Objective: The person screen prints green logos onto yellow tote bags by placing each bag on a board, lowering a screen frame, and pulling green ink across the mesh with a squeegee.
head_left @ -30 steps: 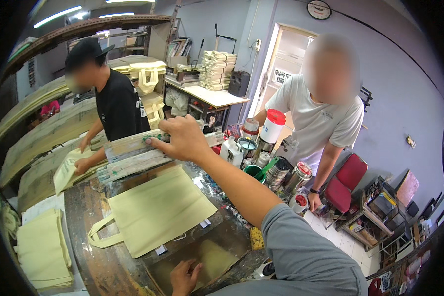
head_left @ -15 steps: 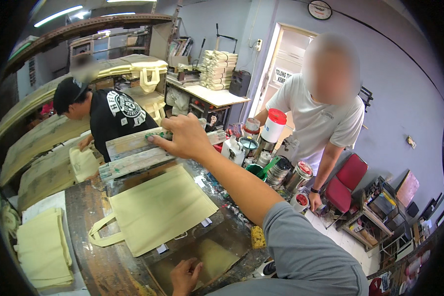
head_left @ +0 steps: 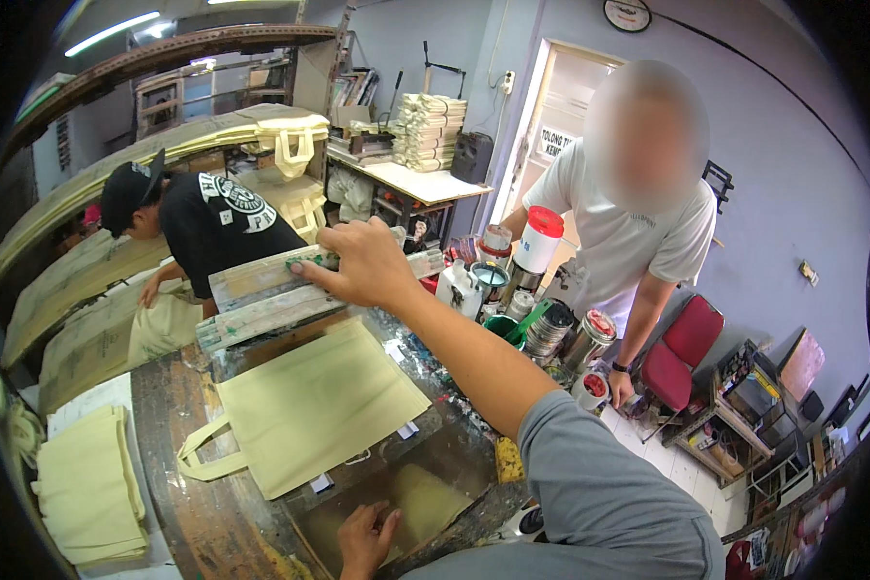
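Note:
My right hand (head_left: 362, 263) reaches across the table and grips a paint-stained wooden frame (head_left: 271, 324) at its upper bar, with green smears near my thumb. Below the frame, a pale yellow tote bag (head_left: 319, 411) lies flat, its handle (head_left: 208, 452) spread toward the left. My left hand (head_left: 365, 539) is low in the view, fingers loosely bent and thumb apart, with nothing visible in it. It is over a dark glossy surface (head_left: 324, 527) in which a pale yellow patch shows.
Folded yellow bags (head_left: 87, 483) lie at the left. Paint cans and tubs (head_left: 546, 329) crowd the right side, near a co-worker in a light shirt (head_left: 638, 232). Another co-worker in black (head_left: 217, 227) bends beside shelves at the far left. A red chair (head_left: 681, 353) stands at the right.
The co-worker in black has bent lower and shifted left, with a hand on a yellow bag. My two hands and the wooden frame look nearly the same; the view has shifted slightly.

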`<state>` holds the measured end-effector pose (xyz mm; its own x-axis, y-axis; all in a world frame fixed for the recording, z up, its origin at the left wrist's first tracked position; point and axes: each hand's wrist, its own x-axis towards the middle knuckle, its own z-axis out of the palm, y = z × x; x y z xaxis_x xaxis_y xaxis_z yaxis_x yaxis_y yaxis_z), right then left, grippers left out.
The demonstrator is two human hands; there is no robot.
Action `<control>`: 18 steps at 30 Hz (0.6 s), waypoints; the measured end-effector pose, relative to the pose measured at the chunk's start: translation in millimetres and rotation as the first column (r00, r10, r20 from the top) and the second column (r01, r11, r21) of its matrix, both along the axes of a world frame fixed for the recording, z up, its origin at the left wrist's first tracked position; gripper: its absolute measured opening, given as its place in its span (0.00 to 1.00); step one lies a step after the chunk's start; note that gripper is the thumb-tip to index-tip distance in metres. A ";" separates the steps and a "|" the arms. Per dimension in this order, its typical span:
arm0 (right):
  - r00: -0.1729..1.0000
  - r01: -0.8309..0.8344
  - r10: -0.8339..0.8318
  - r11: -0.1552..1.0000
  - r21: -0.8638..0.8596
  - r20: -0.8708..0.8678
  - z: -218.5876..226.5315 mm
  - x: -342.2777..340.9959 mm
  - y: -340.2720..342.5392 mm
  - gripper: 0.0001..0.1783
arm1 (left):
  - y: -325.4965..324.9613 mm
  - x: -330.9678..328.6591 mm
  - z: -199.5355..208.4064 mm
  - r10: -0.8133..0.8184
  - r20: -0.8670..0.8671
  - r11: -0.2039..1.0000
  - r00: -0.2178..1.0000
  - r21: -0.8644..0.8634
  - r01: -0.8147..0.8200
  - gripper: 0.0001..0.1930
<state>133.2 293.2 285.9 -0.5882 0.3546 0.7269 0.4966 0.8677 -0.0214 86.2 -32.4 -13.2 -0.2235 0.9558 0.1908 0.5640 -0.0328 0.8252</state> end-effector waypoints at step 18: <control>0.999 0.024 -0.023 0.999 -0.030 0.033 2.5 -0.3 -1.0 0.33 | 2.2 0.8 3.6 0.000 0.004 1.000 1.000 -0.004 0.000 0.17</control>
